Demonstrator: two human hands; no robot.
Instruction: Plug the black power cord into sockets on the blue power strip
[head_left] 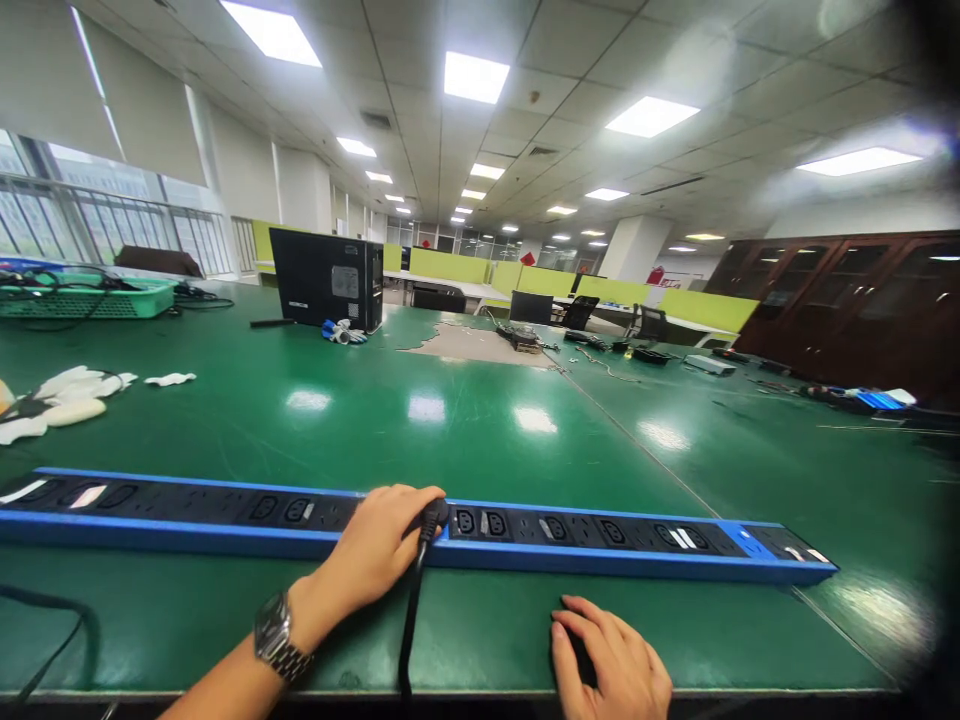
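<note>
A long blue power strip (585,560) with black sockets lies across the green table near its front edge. My left hand (386,535), a metal watch on its wrist, rests on the middle of the strip. Its fingers are closed on a black power plug (434,516) at the sockets; the hand hides how far the plug sits in. From the plug a black cord (411,625) runs down over the table's front edge. Below the strip, to the right, my right hand (615,660) hovers or rests by the edge, fingers loosely curved, thumb apart, holding nothing.
Farther back on the green table (360,435) stand a black computer case (322,280), blue-and-white gloves (343,331) and a green basket (112,298) of cables. White gloves (75,395) lie at left. Another black cable (45,600) is at front left. Electronic parts (521,337) lie beyond.
</note>
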